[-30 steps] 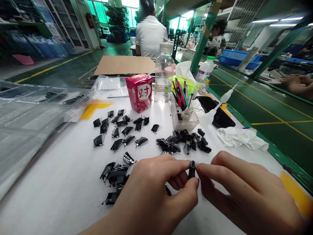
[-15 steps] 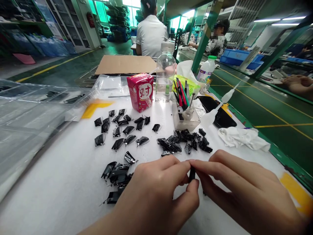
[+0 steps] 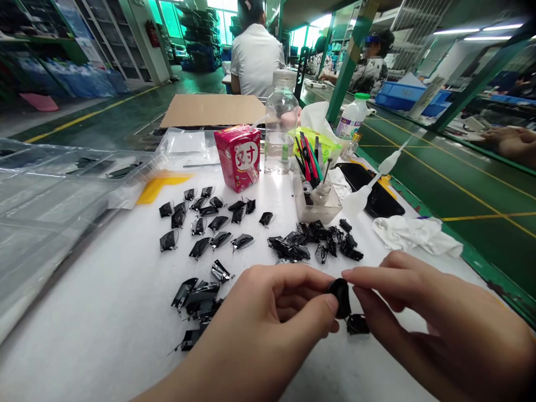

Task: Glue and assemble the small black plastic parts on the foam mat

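My left hand [image 3: 288, 312] pinches a small curved black plastic part [image 3: 344, 298] between thumb and fingers, above the white table. At its upper right edge, the index fingertip and thumb of my right hand [image 3: 435, 312] close in on the same part. Just below and right of it lies another black part [image 3: 357, 324] on the table. Partly behind my left hand is a heap of black parts [image 3: 201, 296]. A second pile of black pieces [image 3: 293, 247] lies beyond my fingertips. Several black parts with thin clear edges [image 3: 220, 223] are spread out farther left.
Clear plastic trays [image 3: 54, 212] fill the left side. At the back stand a red drink carton [image 3: 238, 159], a clear bottle [image 3: 280, 134] and a box [image 3: 318, 211] of pens and tools. A white cloth [image 3: 419, 234] lies right. A co-worker [image 3: 257, 58] sits ahead, back turned.
The black part has turned in my fingers, so its broad curved face now shows. My right hand has shifted slightly right, uncovering the part on the table below.
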A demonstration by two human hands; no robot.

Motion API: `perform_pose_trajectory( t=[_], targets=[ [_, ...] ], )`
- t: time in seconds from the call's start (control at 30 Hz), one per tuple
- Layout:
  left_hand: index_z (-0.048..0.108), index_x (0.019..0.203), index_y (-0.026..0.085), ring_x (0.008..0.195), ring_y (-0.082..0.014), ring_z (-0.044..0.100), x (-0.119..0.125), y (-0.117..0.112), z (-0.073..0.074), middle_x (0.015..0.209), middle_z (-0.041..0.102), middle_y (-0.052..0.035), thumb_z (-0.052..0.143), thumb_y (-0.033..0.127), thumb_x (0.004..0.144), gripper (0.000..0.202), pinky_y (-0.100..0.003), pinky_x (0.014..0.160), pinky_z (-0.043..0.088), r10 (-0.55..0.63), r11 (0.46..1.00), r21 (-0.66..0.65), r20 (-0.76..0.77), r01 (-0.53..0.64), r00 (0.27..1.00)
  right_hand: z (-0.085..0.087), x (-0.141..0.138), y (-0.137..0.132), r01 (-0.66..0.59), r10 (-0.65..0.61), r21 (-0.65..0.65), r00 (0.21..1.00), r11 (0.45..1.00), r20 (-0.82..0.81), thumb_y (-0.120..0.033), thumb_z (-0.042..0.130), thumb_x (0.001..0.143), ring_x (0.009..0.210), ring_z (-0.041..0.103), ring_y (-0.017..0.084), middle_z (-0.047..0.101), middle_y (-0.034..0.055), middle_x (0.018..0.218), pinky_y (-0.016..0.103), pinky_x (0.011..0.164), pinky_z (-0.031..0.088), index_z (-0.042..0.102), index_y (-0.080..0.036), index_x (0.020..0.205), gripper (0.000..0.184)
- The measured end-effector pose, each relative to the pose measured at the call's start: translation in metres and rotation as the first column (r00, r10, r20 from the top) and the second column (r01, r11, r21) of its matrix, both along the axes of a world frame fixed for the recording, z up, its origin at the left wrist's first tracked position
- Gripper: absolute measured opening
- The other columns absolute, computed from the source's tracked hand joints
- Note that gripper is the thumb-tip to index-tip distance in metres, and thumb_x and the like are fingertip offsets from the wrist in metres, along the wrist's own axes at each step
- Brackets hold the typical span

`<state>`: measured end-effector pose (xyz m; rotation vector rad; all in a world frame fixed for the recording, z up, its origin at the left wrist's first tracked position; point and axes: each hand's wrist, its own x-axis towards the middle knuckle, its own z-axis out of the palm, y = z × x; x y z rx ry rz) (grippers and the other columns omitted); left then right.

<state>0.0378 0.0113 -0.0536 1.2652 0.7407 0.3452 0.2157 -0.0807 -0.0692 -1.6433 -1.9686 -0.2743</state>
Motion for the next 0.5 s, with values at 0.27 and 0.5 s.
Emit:
perform_pose_trajectory(
  t=[0.27,0.5],
  targets=[
    [0.080,0.074,0.026,0.065,-0.0082,0.063,0.000,0.006,0.003,0.063,0.070,0.0082,0.064,0.020,0.085,0.020,-0.015,0.060,0.045,-0.045,0.995,-0.093,-0.030,0.042,0.999,0.001,0.006,-0.001,0.050,-0.050,-0.009,0.997,0.999,-0.053,-0.041,0.052,0.098,0.057,0.062,0.017,0.059,0.0013,0.067,0.024,0.045,0.046,0.069,-0.026,0.102,0.022],
    [0.080,0.076,0.025,0.065,-0.0089,0.063,-0.001,0.008,0.003,0.065,0.072,0.0066,0.067,0.023,0.082,0.015,-0.017,0.060,0.044,-0.049,0.987,-0.158,-0.099,0.033,0.994,0.006,0.015,0.002,-0.024,0.021,-0.035,0.995,0.999,-0.101,-0.024,0.051,0.100,0.061,0.062,0.012,0.066,-0.0012,0.079,0.023,0.056,0.049,0.060,-0.026,0.110,0.014]
  ],
)
